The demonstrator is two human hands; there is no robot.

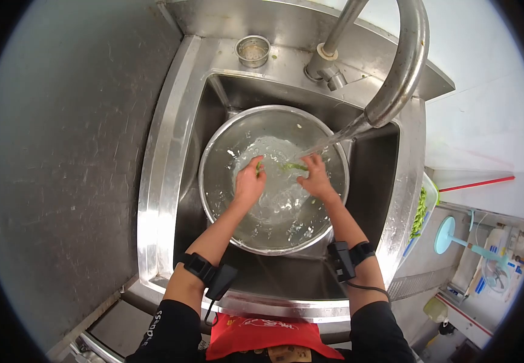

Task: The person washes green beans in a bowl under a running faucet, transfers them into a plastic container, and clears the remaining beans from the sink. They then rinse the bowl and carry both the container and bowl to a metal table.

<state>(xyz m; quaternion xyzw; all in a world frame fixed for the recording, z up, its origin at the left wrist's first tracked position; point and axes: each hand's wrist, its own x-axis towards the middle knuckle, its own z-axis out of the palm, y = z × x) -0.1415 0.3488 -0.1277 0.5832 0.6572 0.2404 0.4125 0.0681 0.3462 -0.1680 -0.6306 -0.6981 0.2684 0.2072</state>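
A large round metal basin sits in the steel sink, with rippling water in it. From the curved faucet a stream runs into the basin. Over the water, my left hand is closed round a small green piece. To its right, my right hand has its fingers bent at the end of a green vegetable strip, which lies between the two hands. Small pale bits float about in the water.
A small metal strainer cup stands on the sink's back ledge. Right of the sink, a container of green vegetables shows beside a light blue round object. A dark wall panel borders the left side.
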